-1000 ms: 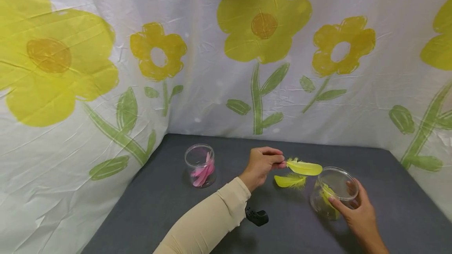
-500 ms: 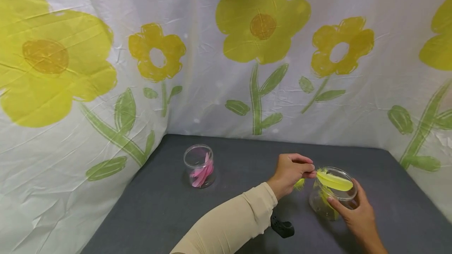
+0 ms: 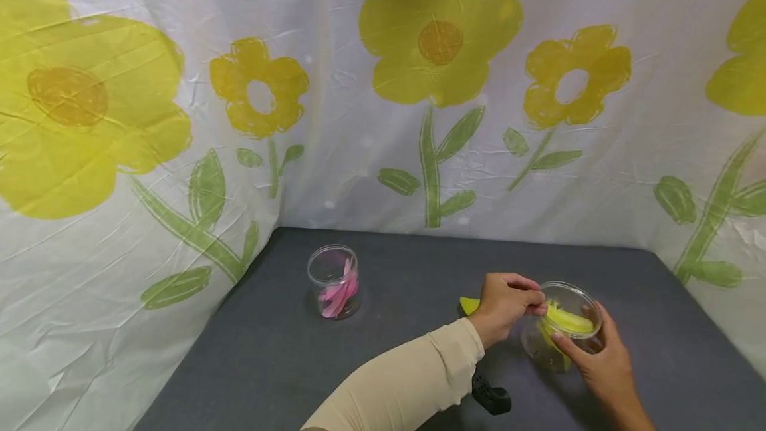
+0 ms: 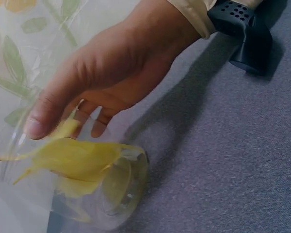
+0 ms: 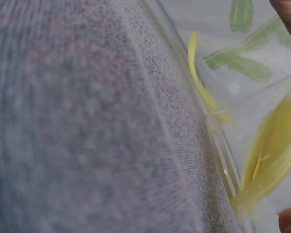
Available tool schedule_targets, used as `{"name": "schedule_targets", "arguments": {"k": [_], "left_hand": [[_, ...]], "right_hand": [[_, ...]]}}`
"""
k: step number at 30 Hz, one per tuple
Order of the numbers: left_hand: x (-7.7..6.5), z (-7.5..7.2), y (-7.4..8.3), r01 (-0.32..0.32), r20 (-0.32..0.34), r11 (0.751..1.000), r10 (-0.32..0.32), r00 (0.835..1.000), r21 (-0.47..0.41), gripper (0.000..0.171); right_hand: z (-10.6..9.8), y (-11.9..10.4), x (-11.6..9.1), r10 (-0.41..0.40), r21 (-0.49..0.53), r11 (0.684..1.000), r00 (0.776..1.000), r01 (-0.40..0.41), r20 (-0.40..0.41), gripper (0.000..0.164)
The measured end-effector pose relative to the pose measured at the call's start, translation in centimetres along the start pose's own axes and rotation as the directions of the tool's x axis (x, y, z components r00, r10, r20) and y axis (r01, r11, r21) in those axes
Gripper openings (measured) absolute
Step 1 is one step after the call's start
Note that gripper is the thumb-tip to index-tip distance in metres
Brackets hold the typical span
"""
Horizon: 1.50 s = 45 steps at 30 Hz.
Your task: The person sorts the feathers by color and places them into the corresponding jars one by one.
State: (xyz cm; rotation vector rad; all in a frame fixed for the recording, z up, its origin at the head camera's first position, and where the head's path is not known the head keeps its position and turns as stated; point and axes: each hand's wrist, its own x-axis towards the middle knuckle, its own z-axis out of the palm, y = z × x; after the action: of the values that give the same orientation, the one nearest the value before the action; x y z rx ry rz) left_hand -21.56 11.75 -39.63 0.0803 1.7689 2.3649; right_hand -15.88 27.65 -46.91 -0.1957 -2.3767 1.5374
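My left hand (image 3: 509,303) pinches the quill end of a yellow feather (image 3: 570,320) at the mouth of a clear round jar (image 3: 535,351). The feather's vane lies within the rim. My right hand (image 3: 612,366) grips the jar's right side, thumb in front and fingers behind. More yellow feathers (image 4: 82,162) show through the jar wall in the left wrist view, where the right thumb (image 4: 41,119) presses near the rim. Another yellow feather (image 3: 469,304) lies on the table, partly hidden behind my left hand.
A second clear jar (image 3: 316,278) holding pink feathers (image 3: 340,296) stands at the left on the dark grey table (image 3: 395,271). A black wrist device (image 3: 492,396) hangs under the left sleeve (image 3: 407,371). A flower-printed cloth (image 3: 335,151) encloses the table's back and sides.
My left hand has moved right and slightly down, bringing its yellow feather from beside the jar into the jar's mouth. The right hand keeps its grip on the jar with little movement.
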Motion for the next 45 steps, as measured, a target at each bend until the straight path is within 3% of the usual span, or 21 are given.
{"name": "schedule_targets", "arguments": {"k": [13,19,25,29,33,38,45], "left_hand": [[0.0,-0.4,0.2,-0.012,0.032,1.0,0.013,0.999,-0.024,0.015],[-0.1,-0.9,2.0,-0.06,0.085,0.994,0.068,0.994,-0.092,0.014],[0.1,-1.9,4.3,-0.119,0.077,0.981,0.132,0.988,-0.155,0.012],[0.6,-3.3,5.6,-0.168,0.036,0.972,0.176,0.984,-0.164,0.011],[1.3,-4.8,5.8,-0.212,-0.04,0.971,0.209,0.977,-0.113,0.011],[2.0,-6.6,4.6,-0.225,-0.128,0.973,0.217,0.968,-0.056,0.011],[2.5,-8.7,1.9,-0.19,-0.243,0.981,0.177,0.954,-0.028,0.011]], "right_hand": [[0.4,-0.1,0.0,-0.035,0.01,0.999,0.998,0.035,-0.048,0.097],[0.5,-0.1,0.0,-0.03,-0.006,1.0,0.997,0.03,-0.068,0.097],[0.6,-0.1,0.0,-0.016,-0.008,1.0,0.996,0.016,-0.087,0.096],[0.6,-0.1,0.0,-0.019,-0.006,1.0,0.996,0.019,-0.084,0.097],[0.6,0.0,0.0,-0.028,-0.008,1.0,0.997,0.027,-0.074,0.098],[0.5,-0.1,0.0,-0.041,-0.004,0.999,0.997,0.041,-0.071,0.097],[0.5,0.0,0.0,-0.036,-0.002,0.999,0.998,0.036,-0.052,0.097]]}}
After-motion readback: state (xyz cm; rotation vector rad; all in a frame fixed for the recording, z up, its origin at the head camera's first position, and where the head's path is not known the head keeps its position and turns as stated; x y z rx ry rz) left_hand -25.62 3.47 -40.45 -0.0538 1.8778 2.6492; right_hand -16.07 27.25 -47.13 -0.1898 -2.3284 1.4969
